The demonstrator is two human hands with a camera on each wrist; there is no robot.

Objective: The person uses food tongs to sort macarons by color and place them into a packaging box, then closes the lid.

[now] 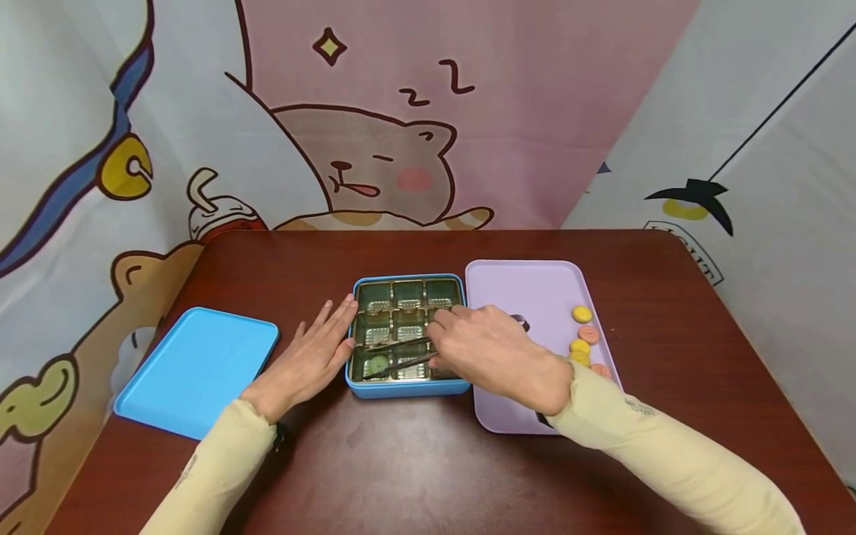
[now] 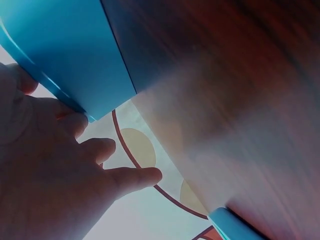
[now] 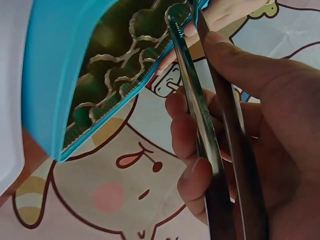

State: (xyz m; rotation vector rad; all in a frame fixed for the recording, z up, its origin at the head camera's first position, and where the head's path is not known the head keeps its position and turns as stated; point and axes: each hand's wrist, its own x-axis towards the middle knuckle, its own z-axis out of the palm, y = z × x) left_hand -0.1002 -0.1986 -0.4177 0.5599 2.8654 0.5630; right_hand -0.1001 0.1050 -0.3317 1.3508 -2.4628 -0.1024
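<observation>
A blue box (image 1: 409, 390) with a clear divided insert stands mid-table. In its near left compartment lies a round green piece (image 1: 378, 363), between or beside the tips of metal tongs (image 3: 202, 135); whether the tips touch it I cannot tell. My right hand (image 1: 498, 353) grips the tongs over the box's right side, thumb on one arm and curled fingers on the other in the right wrist view. My left hand (image 1: 304, 364) rests its extended fingers against the box's left wall, thumb spread apart.
Right of the box, a lilac tray (image 1: 515, 286) carries yellow round pieces (image 1: 582, 314) and pink round pieces (image 1: 588, 335) along its right side, partly behind my right forearm. A blue lid (image 1: 200, 371) lies flat at the left. A printed cloth hangs behind the brown table (image 1: 401, 468).
</observation>
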